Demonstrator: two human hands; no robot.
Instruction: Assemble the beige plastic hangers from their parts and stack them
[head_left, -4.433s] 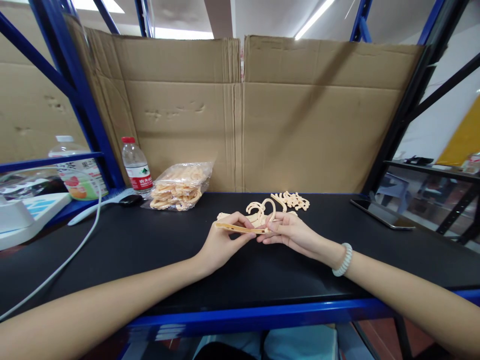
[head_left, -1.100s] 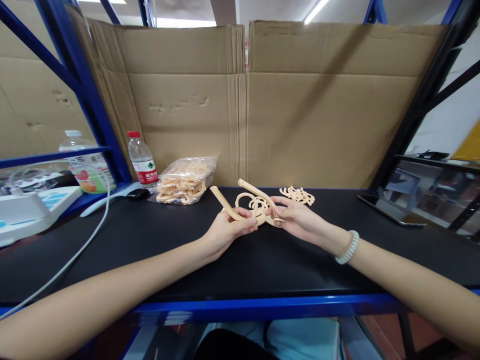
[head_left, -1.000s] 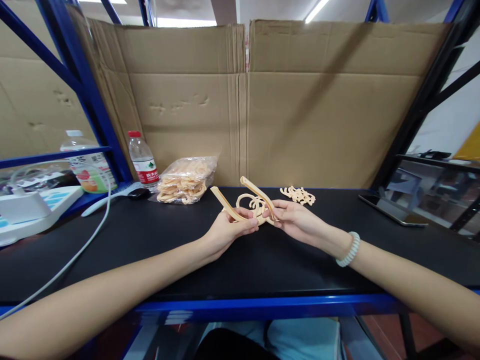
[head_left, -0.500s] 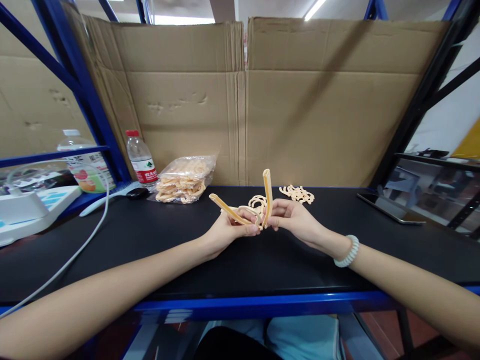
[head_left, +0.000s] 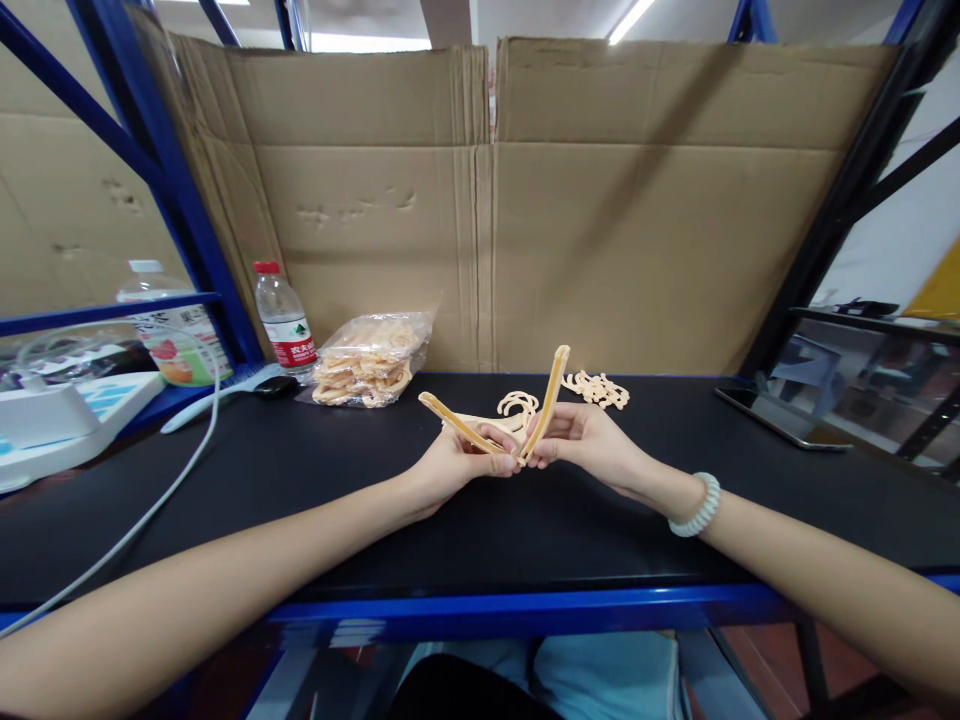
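Backdrop: Cardboard sheets (head_left: 360, 230) are stood across the upper half of the frame, flanked by a slanted blue post (head_left: 176, 210) at the left.
Tabletop: Most of the lower half is filled by a black table (head_left: 337, 560), edged in blue along the front.
Left strip: Just below the centre of the frame, a cream strip (head_left: 459, 424) is pinched between thumb and fingers by the left hand (head_left: 450, 465), its free end tilted toward the upper left.
Right strip: A second strip (head_left: 552, 392) is pinched by the right hand (head_left: 596, 438), its free end raised toward the upper right.
Meeting point: Both lower ends are held together at the fingertips in a V shape; whether they are joined cannot be told.
Behind the fingers: A curved cream piece (head_left: 517, 400) is seen between the strips, partly hidden.
Small pile: Knobbly cream pieces (head_left: 600, 390) are heaped right of centre, beyond the right hand.
Bag: More cream pieces are packed in a clear plastic bag (head_left: 371, 362), left of centre, with a red-capped bottle (head_left: 286, 325) placed just beside it.
Right wrist: A pale coiled band (head_left: 697, 507) is worn.
Far right: A dark flat device (head_left: 784, 420) is laid on the table.
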